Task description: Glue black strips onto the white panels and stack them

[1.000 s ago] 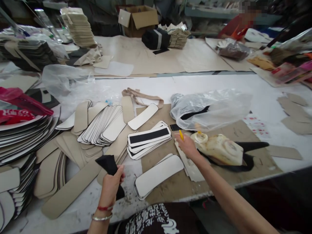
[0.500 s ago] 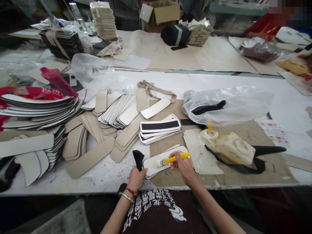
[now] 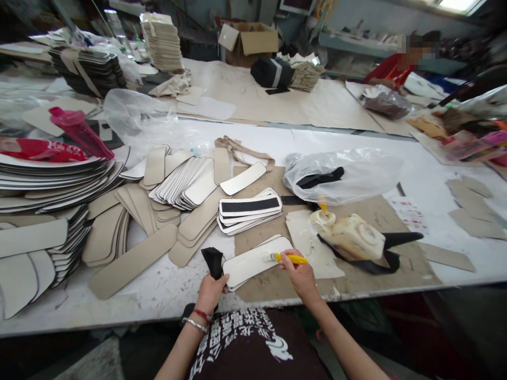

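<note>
In my right hand (image 3: 299, 272) is a yellow brush (image 3: 293, 259), its bristles touching the top of a long white rounded piece (image 3: 253, 264). More such pieces lie under that one. My left hand (image 3: 213, 289) grips a black strip (image 3: 213, 259), and its thumb rests on the left end of the white piece. Just behind is a stack of white pieces with a black strip (image 3: 250, 206) on the top one. A stained whitish container (image 3: 354, 236) lies on its side to the right, with something yellow at its mouth.
Beige pieces (image 3: 134, 261) and fanned white pieces (image 3: 186, 184) cover the left side. A clear plastic bag (image 3: 348, 171) lies behind the container. Across the table are bundled stacks (image 3: 307, 74), a cardboard box (image 3: 257, 42) and a person in red (image 3: 390, 71).
The brush has moved right along the white piece, with my right hand lower on its handle side. The camera view has shifted, showing more of the person in red and the right side.
</note>
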`<action>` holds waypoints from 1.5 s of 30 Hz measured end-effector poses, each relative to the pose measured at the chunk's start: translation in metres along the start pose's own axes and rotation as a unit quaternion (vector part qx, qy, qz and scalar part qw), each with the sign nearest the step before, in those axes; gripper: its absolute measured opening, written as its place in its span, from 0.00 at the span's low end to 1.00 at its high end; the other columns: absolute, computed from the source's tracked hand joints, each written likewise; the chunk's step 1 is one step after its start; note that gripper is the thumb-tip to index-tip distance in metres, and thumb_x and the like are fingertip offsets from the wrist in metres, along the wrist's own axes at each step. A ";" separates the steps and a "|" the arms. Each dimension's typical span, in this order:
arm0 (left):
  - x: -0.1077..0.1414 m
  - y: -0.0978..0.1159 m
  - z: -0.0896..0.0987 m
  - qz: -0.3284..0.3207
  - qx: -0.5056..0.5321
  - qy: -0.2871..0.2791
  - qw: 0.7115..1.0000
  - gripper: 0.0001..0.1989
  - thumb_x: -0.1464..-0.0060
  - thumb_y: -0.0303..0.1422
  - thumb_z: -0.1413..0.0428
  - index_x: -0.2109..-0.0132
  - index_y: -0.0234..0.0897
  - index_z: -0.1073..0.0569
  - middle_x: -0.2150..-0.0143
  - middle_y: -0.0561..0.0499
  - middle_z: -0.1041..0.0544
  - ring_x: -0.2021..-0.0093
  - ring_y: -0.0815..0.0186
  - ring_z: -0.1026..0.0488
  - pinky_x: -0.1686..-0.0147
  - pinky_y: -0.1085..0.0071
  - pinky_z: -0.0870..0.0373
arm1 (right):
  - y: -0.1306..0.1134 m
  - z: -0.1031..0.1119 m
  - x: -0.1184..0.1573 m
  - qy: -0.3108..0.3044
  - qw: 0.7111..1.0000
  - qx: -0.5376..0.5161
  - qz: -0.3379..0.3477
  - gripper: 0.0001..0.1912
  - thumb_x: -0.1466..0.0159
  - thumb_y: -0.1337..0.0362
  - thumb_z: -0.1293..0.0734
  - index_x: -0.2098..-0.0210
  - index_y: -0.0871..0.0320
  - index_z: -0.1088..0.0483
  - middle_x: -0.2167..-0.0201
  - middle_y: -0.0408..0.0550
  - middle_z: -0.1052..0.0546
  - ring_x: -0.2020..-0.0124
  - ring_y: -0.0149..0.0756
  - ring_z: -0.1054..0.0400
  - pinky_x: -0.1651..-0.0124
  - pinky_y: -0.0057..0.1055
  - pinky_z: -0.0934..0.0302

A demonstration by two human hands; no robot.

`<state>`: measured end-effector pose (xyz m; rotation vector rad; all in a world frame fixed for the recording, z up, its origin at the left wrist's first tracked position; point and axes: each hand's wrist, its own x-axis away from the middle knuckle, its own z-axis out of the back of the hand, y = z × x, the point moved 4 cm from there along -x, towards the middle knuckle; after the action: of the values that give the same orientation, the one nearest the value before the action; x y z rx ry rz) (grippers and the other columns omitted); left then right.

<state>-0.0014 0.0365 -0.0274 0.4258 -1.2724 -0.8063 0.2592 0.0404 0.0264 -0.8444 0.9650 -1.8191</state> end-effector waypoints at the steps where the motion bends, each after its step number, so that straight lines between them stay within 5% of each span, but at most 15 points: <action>1: -0.001 -0.002 -0.001 0.002 0.001 -0.002 1.000 0.14 0.59 0.40 0.47 0.81 0.33 0.33 0.86 0.50 0.31 0.85 0.70 0.40 0.82 0.74 0.45 | -0.002 0.007 -0.001 0.017 0.999 0.035 0.027 0.14 0.43 0.53 0.39 0.68 0.58 0.34 0.73 0.46 0.30 0.76 0.33 0.34 0.70 0.31 0.36; 8: -0.005 -0.016 -0.004 0.015 0.008 -0.024 1.000 0.18 0.61 0.44 0.47 0.82 0.31 0.32 0.86 0.48 0.30 0.85 0.70 0.41 0.82 0.73 0.46 | -0.028 0.027 0.003 0.080 0.941 0.192 0.266 0.07 0.39 0.64 0.42 0.64 0.57 0.34 0.67 0.50 0.30 0.62 0.37 0.35 0.56 0.37 0.39; 13: -0.001 -0.013 -0.003 0.009 0.015 -0.025 1.000 0.19 0.62 0.46 0.47 0.82 0.31 0.31 0.85 0.47 0.30 0.85 0.70 0.40 0.81 0.73 0.45 | -0.023 0.000 0.020 0.029 0.901 0.283 0.328 0.07 0.39 0.67 0.42 0.63 0.57 0.34 0.66 0.52 0.29 0.60 0.38 0.35 0.57 0.37 0.37; 17: 0.003 -0.008 -0.003 0.017 0.038 -0.031 0.999 0.18 0.63 0.45 0.46 0.80 0.31 0.31 0.86 0.49 0.30 0.85 0.70 0.41 0.81 0.73 0.46 | -0.029 -0.014 0.032 -0.011 0.908 0.243 0.341 0.08 0.39 0.68 0.42 0.61 0.57 0.34 0.66 0.51 0.29 0.61 0.35 0.34 0.57 0.33 0.36; 22: 0.006 -0.005 -0.003 0.012 0.067 -0.038 0.997 0.16 0.58 0.43 0.48 0.77 0.31 0.31 0.85 0.50 0.31 0.84 0.71 0.40 0.81 0.74 0.45 | -0.027 -0.005 0.023 0.021 0.926 0.226 0.302 0.09 0.40 0.65 0.41 0.61 0.57 0.33 0.63 0.52 0.29 0.57 0.39 0.36 0.54 0.40 0.39; 26: 0.008 -0.005 -0.003 0.012 0.089 -0.048 0.995 0.15 0.56 0.41 0.49 0.75 0.30 0.30 0.85 0.51 0.31 0.84 0.71 0.40 0.81 0.75 0.46 | -0.031 -0.027 0.034 -0.050 0.954 0.157 0.251 0.09 0.40 0.62 0.41 0.64 0.56 0.31 0.64 0.52 0.28 0.58 0.40 0.35 0.53 0.41 0.40; 31: 0.011 -0.006 -0.005 0.026 0.140 -0.081 0.987 0.14 0.56 0.39 0.49 0.71 0.28 0.30 0.84 0.51 0.31 0.83 0.71 0.38 0.82 0.75 0.46 | -0.046 -0.054 0.055 -0.133 0.989 -0.036 0.052 0.11 0.41 0.57 0.40 0.67 0.57 0.33 0.73 0.47 0.27 0.72 0.36 0.32 0.65 0.34 0.35; 36: 0.016 -0.007 -0.004 0.030 0.167 -0.103 0.980 0.13 0.57 0.37 0.49 0.71 0.29 0.30 0.81 0.50 0.30 0.81 0.72 0.37 0.81 0.76 0.45 | -0.033 -0.064 0.046 -0.135 0.969 -0.187 -0.092 0.17 0.45 0.51 0.37 0.68 0.59 0.33 0.69 0.49 0.27 0.75 0.34 0.31 0.71 0.34 0.33; 41: 0.019 -0.010 -0.002 0.035 0.170 -0.101 0.980 0.12 0.57 0.36 0.49 0.73 0.29 0.31 0.81 0.49 0.30 0.82 0.72 0.38 0.81 0.76 0.44 | -0.026 -0.057 0.040 -0.105 0.980 -0.147 -0.079 0.18 0.49 0.49 0.35 0.70 0.59 0.33 0.73 0.47 0.26 0.77 0.35 0.32 0.72 0.33 0.34; 45: 0.019 -0.010 -0.003 0.034 0.152 -0.094 0.983 0.13 0.57 0.38 0.49 0.73 0.29 0.31 0.82 0.51 0.30 0.83 0.74 0.40 0.81 0.76 0.45 | -0.028 -0.062 0.043 -0.147 0.976 -0.150 -0.062 0.17 0.47 0.49 0.37 0.70 0.58 0.33 0.76 0.46 0.27 0.78 0.36 0.31 0.74 0.32 0.34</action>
<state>0.0000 0.0155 -0.0218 0.5577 -1.5878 -0.6053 0.1801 0.0264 0.0285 -1.3468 1.0241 -1.6101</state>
